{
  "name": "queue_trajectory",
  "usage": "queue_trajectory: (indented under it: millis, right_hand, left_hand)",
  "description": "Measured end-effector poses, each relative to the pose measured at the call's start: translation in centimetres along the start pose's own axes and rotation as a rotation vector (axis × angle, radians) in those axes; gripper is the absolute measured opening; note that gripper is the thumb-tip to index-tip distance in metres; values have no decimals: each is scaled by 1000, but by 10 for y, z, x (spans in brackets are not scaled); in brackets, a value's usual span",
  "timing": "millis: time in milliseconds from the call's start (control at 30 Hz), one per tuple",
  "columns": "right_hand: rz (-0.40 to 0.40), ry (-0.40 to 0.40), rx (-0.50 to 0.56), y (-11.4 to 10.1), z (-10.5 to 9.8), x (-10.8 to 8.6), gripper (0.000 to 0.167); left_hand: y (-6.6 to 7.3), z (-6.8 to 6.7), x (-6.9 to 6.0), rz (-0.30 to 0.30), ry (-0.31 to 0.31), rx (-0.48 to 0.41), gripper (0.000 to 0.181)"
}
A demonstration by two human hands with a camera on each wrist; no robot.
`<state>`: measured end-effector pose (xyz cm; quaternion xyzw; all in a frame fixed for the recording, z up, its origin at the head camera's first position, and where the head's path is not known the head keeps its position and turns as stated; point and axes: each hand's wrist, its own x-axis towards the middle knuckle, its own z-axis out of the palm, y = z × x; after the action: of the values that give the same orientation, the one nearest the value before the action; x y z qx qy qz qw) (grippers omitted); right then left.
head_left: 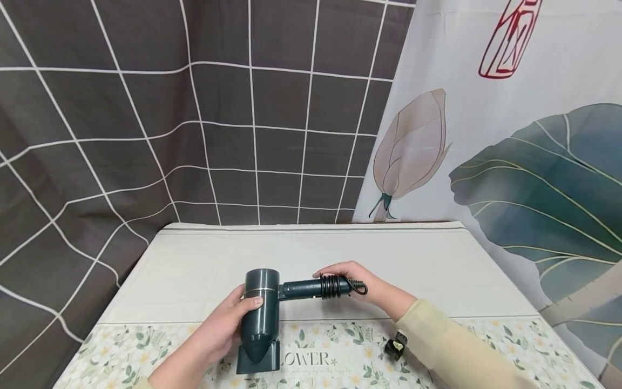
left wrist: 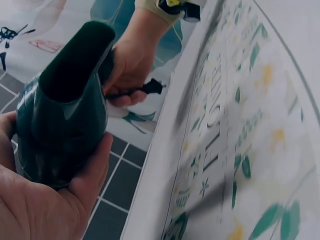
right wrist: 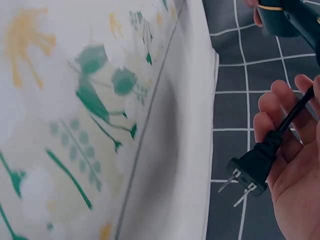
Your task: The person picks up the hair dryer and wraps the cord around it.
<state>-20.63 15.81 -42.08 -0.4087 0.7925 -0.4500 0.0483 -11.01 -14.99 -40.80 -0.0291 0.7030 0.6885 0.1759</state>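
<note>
A dark green hair dryer [head_left: 261, 321] is held above the table, its handle pointing right and its flat nozzle [head_left: 245, 361] toward me. My left hand [head_left: 221, 327] grips the barrel, thumb across the front; the left wrist view looks into the nozzle opening [left wrist: 72, 75]. Black power cord [head_left: 331, 287] is wound round the handle's end. There my right hand [head_left: 379, 289] has its fingers behind the handle. In the right wrist view, its curled fingers hold the cord's loose end, and the two-pin plug [right wrist: 252, 167] hangs beside the palm. The handle partly hides these fingers in the head view.
Beneath the hands lies a white tablecloth [head_left: 194, 275] with a floral printed band [head_left: 335, 329]. A dark grid curtain [head_left: 282, 102] hangs behind and at left; a white curtain with leaf prints [head_left: 529, 194] hangs at right. A small black device [head_left: 396, 346] sits on the right wrist.
</note>
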Motion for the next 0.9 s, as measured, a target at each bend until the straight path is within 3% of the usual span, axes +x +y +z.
queue_trajectory:
  millis: [67, 233, 333, 467, 667, 800, 900]
  right_hand:
    - [56, -3, 63, -1, 4, 0, 23]
    - [301, -6, 93, -7, 16, 0, 23]
    - [337, 37, 116, -9, 23, 0, 23]
    - [355, 122, 292, -14, 33, 1, 24]
    - [494, 222, 540, -26, 42, 1, 31]
    - [553, 271, 598, -33, 44, 3, 32]
    - [578, 288, 586, -35, 44, 3, 34]
  left_hand:
    - [0, 4, 0, 1, 27, -24, 78]
    - [2, 11, 2, 18, 67, -52, 83]
    - [4, 13, 3, 24, 84, -58, 88]
    - [5, 16, 6, 34, 110, -53, 94]
    - [8, 19, 12, 35, 150, -42, 96]
    - [11, 20, 15, 28, 165, -18, 97]
    - [14, 21, 20, 27, 181, 25, 97]
